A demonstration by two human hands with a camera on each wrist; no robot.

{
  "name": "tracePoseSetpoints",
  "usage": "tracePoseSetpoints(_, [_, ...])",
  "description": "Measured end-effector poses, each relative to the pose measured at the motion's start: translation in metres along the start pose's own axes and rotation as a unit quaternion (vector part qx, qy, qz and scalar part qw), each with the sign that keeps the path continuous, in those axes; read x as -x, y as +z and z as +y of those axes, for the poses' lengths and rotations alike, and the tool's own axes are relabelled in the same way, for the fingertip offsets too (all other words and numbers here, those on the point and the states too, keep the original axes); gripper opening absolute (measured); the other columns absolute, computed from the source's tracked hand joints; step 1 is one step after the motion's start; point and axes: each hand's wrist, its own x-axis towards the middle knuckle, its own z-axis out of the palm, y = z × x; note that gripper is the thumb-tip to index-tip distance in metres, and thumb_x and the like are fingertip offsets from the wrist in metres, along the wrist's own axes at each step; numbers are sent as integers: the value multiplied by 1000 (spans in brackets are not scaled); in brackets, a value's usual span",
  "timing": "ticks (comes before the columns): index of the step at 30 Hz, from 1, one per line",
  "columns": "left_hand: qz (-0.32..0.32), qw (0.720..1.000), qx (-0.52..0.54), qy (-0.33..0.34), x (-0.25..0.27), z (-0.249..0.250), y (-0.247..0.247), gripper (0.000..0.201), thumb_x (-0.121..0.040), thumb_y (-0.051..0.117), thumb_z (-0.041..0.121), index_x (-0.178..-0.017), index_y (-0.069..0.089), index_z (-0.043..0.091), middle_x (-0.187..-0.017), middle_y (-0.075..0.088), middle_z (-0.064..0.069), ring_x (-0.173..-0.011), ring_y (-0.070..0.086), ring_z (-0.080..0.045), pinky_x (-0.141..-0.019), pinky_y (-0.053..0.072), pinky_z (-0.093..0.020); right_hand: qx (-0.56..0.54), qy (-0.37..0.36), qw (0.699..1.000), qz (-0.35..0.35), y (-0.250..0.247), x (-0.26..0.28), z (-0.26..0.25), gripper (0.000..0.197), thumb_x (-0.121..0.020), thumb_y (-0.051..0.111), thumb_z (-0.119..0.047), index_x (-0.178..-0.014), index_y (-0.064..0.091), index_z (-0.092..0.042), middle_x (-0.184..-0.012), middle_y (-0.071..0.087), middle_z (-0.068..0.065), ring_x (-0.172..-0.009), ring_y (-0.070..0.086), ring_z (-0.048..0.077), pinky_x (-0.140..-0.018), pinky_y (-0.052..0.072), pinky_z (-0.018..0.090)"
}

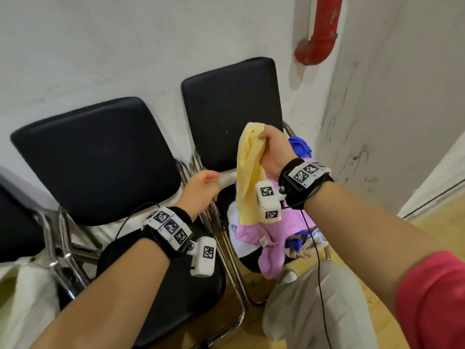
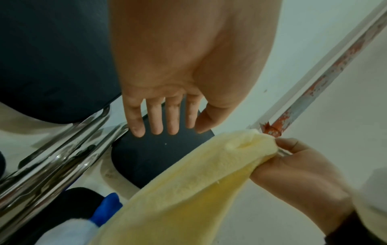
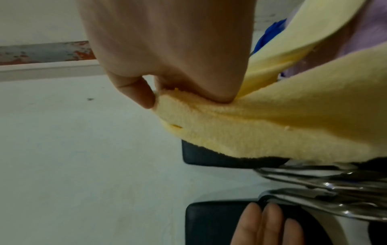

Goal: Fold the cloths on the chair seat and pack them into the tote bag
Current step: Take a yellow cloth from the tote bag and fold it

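**Yellow cloth lifted above the pile**

The right hand [image 1: 273, 152] pinches the top corner of a yellow cloth [image 1: 247, 177], thumb and curled fingers clamped on it, so that it hangs in front of the right chair's backrest [image 1: 226, 109]. Its lower edge reaches the pile of cloths [image 1: 271, 235], pink, white and blue, heaped on the rear half of that chair's seat. The left hand [image 1: 201, 190] hovers just left of the cloth, fingers straight and spread, holding nothing. A pale tote bag [image 1: 22, 293] sits at the lower left.
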Motion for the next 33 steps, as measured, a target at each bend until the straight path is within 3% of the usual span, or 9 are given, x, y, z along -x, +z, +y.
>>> tracePoseSetpoints(4, [63, 995, 79, -16, 3, 2, -24, 36, -93, 57, 6, -129, 60, 11, -120, 64, -1, -111, 61, -15, -100, 50, -35, -17, 3, 997, -73, 35, 10, -4, 22, -79, 51, -12, -99, 60, -9, -97, 63, 12, -98, 60, 31, -106, 43, 50])
tracePoseSetpoints(10, [71, 973, 195, -102, 24, -4, -65, 25, -101, 53, 30, -117, 63, 14, -95, 64, 2, -89, 60, -11, -83, 48, -32, -38, 12, 986, -162, 98, 29, 1, 42, -65, 59, -11, -106, 53, -5, -103, 57, 13, -111, 51, 33, -114, 34, 49])
tracePoseSetpoints(14, [11, 936, 278, -215, 37, -31, -103, 62, -91, 52, 64, -120, 62, 11, -115, 68, -6, -108, 62, -23, -90, 50, -43, -47, 43, 976, -207, 143, 42, 17, 11, -71, 51, -10, -79, 57, -7, -86, 58, 9, -93, 57, 29, -99, 45, 43])
tracePoseSetpoints(16, [-13, 913, 322, -249, 46, -50, -122, 77, -86, 50, 74, -125, 59, 7, -117, 67, -11, -107, 63, -28, -95, 50, -49, -53, 54, 973, -220, 163, 49, 30, 24, -79, 42, -10, -65, 61, -8, -78, 61, 8, -83, 59, 26, -93, 45, 42])
tracePoseSetpoints(18, [-20, 895, 354, -270, 59, -67, -140, 85, -84, 47, 78, -130, 53, 6, -126, 63, -13, -115, 59, -33, -98, 47, -55, -37, 61, 972, -222, 185, 52, 45, 8, -70, 55, -12, -74, 59, -7, -85, 60, 9, -90, 57, 29, -101, 43, 42])
tracePoseSetpoints(20, [-11, 879, 387, -279, 74, -80, -157, 85, -86, 45, 78, -129, 53, 5, -129, 61, -14, -116, 59, -34, -87, 50, -51, -35, 85, 971, -223, 205, 55, 62, 32, -57, 66, -12, -87, 52, -9, -94, 54, 9, -102, 50, 33, -109, 35, 41])
tracePoseSetpoints(26, [16, 829, 480, -287, 117, -128, -206, 87, -79, 56, 78, -129, 53, 6, -108, 58, -12, -92, 58, -30, -67, 52, -42, -10, 120, 957, -265, 253, 71, 104, 29, -91, 58, -21, -114, 65, -4, -109, 66, 16, -109, 60, 32, -108, 43, 47])
tracePoseSetpoints(30, [-4, 832, 499, -244, 140, -145, -221, 80, -80, 54, 72, -133, 57, 12, -121, 67, -11, -120, 57, -31, -109, 35, -52, 45, 143, 953, -265, 280, 80, 125, 38, -94, 64, -22, -126, 60, -3, -109, 67, 17, -107, 63, 33, -104, 47, 51])
tracePoseSetpoints(33, [-2, 830, 516, -210, 150, -142, -228, 76, -77, 61, 65, -136, 60, 16, -129, 65, -13, -129, 54, -36, -115, 26, -59, 85, 158, 948, -261, 291, 85, 136, 42, -96, 61, -17, -134, 56, 0, -115, 66, 20, -105, 65, 34, -99, 51, 49])
